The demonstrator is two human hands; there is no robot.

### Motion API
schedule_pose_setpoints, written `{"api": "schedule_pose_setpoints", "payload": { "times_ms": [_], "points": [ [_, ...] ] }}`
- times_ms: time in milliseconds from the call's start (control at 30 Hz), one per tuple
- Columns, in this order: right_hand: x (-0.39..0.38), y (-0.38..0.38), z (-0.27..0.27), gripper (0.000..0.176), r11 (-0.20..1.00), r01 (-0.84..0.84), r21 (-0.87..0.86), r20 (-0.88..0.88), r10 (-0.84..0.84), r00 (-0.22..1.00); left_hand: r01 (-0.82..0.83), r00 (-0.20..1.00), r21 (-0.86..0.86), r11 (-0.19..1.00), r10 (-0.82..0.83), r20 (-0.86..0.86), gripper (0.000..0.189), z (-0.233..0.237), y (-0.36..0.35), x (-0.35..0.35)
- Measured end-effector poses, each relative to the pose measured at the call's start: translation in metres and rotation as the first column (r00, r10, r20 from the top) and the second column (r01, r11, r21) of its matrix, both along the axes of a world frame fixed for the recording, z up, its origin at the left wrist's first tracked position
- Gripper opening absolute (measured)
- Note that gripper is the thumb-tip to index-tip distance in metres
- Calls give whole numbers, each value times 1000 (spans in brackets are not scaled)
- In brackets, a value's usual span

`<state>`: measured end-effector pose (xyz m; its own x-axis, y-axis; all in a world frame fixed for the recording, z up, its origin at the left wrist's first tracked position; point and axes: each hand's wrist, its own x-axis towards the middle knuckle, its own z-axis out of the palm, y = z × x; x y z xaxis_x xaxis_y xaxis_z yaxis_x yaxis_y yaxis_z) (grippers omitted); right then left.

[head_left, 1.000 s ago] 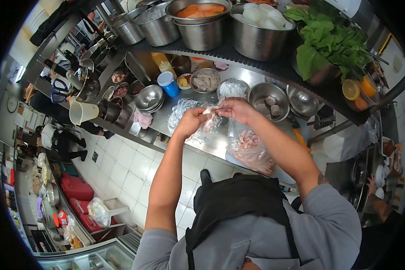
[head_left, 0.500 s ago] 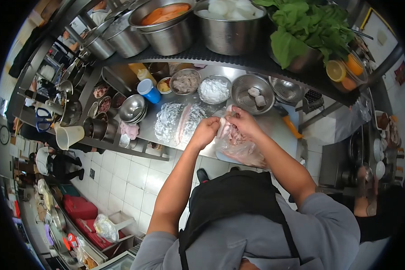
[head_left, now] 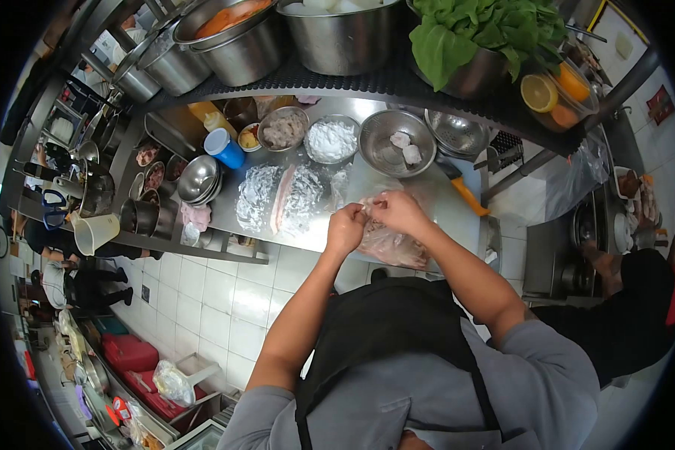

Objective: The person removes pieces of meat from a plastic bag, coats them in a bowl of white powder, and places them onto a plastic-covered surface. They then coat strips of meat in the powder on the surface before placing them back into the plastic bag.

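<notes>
A clear plastic bag point(head_left: 397, 249) of pale pink raw meat rests at the counter's front edge. My left hand point(head_left: 346, 228) pinches the gathered top of the bag, its fingers closed. Right beside it, my right hand point(head_left: 397, 213) grips the same part with bent fingers. Left of my hands, a long pale strip of meat point(head_left: 282, 199) lies across a patch of white powder point(head_left: 256, 196). Behind them stands a perforated colander point(head_left: 379, 154) with a few white-coated pieces point(head_left: 411, 154) inside. The bag's opening is mostly hidden by my fingers.
A bowl of white powder point(head_left: 331, 140) and a bowl of minced meat point(head_left: 285, 129) stand at the back. An orange-handled knife point(head_left: 469, 196) lies at right. Overhead, a shelf point(head_left: 315, 84) carries pots and leafy greens point(head_left: 480, 45). A person point(head_left: 615, 300) is close on my right.
The view has shifted slightly, so the counter appears farther left. My hands have come closer together at the bag's top. The person on the right shows more in view.
</notes>
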<state>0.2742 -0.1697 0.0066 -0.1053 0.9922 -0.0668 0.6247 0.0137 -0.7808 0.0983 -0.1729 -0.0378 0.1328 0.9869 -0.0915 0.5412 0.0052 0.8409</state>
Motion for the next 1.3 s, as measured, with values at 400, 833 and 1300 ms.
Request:
{"api": "schedule_pose_setpoints", "payload": {
  "times_ms": [400, 833, 1300],
  "points": [
    [0, 11, -18, 23, 991, -97, -94, 418, 127, 900, -114, 638, -398, 910, 374, 673, 14, -17, 6, -14],
    [-9, 11, 60, 30, 884, -462, -72, 463, 440, 769, 294, 919, -84, 952, -306, -249, 22, 173, 71, -102],
    [-122, 162, 7, 16, 590, -772, -237, -593, 541, 596, 22, 999, -160, 987, -26, -20, 19, 121, 71, -182]
  ]
}}
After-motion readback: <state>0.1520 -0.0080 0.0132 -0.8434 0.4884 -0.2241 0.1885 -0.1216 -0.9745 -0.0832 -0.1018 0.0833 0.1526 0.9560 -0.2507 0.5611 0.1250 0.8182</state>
